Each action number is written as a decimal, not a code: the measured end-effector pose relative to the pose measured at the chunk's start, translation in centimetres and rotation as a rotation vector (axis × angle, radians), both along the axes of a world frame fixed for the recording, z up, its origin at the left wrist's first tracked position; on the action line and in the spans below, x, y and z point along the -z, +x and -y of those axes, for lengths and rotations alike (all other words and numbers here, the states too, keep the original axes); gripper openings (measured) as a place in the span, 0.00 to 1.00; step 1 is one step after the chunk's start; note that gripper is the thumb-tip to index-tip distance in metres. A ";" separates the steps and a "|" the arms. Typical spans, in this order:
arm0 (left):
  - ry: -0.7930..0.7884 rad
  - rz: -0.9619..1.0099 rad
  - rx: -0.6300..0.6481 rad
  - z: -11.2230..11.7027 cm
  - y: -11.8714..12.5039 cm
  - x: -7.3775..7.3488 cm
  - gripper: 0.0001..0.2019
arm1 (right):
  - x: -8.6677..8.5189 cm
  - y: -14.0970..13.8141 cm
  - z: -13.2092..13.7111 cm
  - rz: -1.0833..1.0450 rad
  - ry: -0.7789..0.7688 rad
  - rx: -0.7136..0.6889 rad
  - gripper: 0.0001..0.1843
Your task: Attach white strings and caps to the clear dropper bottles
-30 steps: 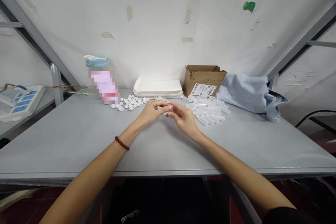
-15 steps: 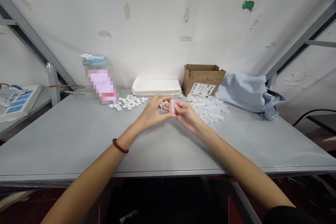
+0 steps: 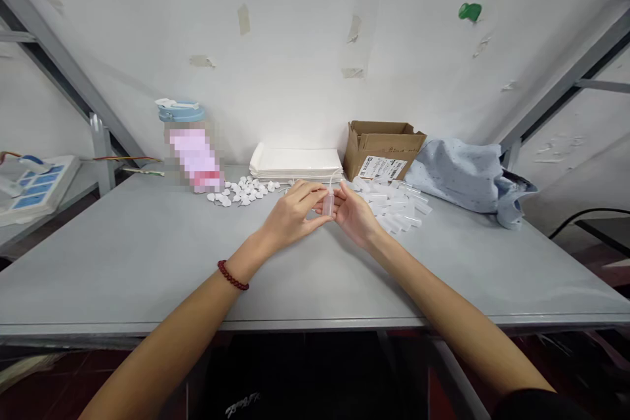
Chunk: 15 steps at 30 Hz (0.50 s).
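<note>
A small clear plastic dropper bottle (image 3: 328, 205) stands upright just above the table, a thin white tip rising from its top. My left hand (image 3: 295, 213) grips it from the left, thumb near the base and fingers near the neck. My right hand (image 3: 355, 215) is cupped on the other side, its thumb lifted away and its fingertips behind the bottle; whether they touch it I cannot tell. Several similar clear bottles (image 3: 396, 203) lie in a heap beyond my right hand. To the left, small white caps (image 3: 246, 191) are scattered in a pile.
Against the wall are a stack of white sheets or envelopes (image 3: 295, 161) and an open cardboard box (image 3: 381, 143). A pale blue cloth (image 3: 455, 174) lies right of the box. A blue-lidded container (image 3: 181, 111), partly pixelated, stands at the left on the grey table (image 3: 147, 262).
My right thumb has come off the bottle and the right hand has loosened. My left hand keeps its grip, and the bottle appears slightly farther right and lower in view.
</note>
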<state>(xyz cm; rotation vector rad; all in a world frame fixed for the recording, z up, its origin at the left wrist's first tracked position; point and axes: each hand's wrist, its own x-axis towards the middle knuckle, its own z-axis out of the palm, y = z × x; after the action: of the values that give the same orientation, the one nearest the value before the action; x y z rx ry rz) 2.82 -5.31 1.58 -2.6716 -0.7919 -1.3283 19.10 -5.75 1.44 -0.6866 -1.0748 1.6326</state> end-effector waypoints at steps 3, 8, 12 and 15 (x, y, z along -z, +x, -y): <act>0.046 -0.022 -0.003 0.0 0.0 0.1 0.16 | 0.2 -0.1 0.1 0.018 0.012 0.011 0.15; 0.029 -0.042 -0.035 0.0 -0.1 0.3 0.17 | 0.5 -0.2 0.0 0.012 0.015 -0.016 0.12; -0.057 -0.040 -0.041 0.0 -0.1 0.2 0.20 | 0.4 -0.3 0.0 -0.006 -0.009 -0.029 0.10; -0.120 -0.045 -0.044 0.0 -0.1 0.2 0.25 | 0.3 -0.3 0.1 -0.021 -0.047 -0.035 0.09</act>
<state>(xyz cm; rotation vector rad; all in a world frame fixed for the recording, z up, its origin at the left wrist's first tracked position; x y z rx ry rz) 2.72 -5.34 1.37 -2.7455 -0.9479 -1.2447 18.76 -5.90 1.13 -0.6834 -1.0415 1.6958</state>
